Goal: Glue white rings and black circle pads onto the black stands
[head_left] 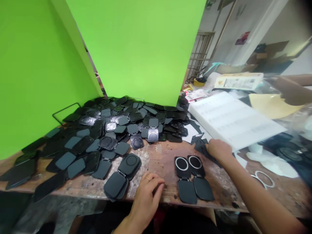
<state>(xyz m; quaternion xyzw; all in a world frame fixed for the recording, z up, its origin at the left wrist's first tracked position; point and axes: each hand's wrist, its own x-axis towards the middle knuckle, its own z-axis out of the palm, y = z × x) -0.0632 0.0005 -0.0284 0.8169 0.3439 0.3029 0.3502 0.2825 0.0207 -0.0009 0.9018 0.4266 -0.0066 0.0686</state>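
My left hand [148,196] rests on the table's front edge. Its fingers are loosely bent, with a gap beside the thumb and nothing visible in them. Just left of it lies a small stack of hinged black folding pads [114,186], the top one with a dark ring mark. To its right, two unfolded hinged pads [187,191] lie side by side, each bearing a white ring [181,163] on its upper half. My right hand [220,151] is curled at the near corner of a white slab-like stack [234,117], over dark paper scraps [202,147]; its fingertips are hidden.
A large heap of black hinged pads [122,120] covers the table's left and back, against green panels [138,48]. Loose white rings [265,179] and crumpled white paper [273,164] lie at right. Another person's arm [290,89] reaches in near a yellow sheet [268,104].
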